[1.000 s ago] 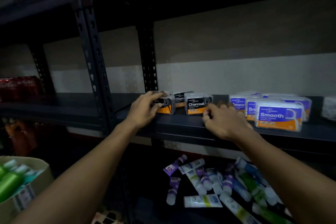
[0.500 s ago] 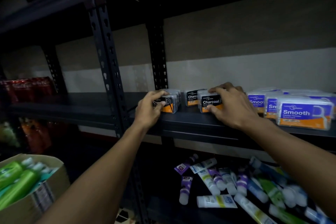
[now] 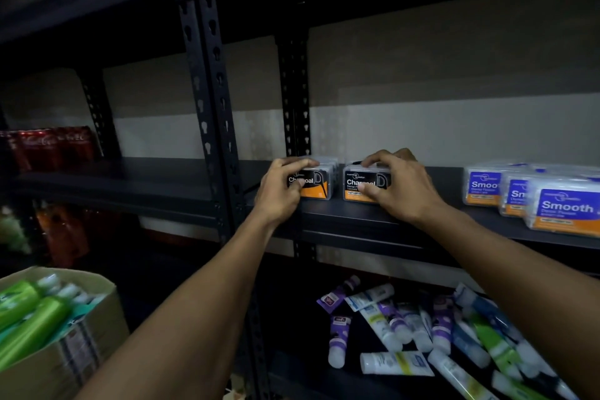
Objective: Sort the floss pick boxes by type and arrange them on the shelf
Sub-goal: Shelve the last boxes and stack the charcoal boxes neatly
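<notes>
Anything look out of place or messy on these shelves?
The floss boxes look tidy: Charcoal boxes under both hands, Smooth boxes grouped right. On the lower shelf, tubes lie jumbled at all angles.

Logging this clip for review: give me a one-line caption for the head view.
Left hand and right hand each grip a Charcoal box on the shelf, Smooth boxes grouped to the right.
</notes>
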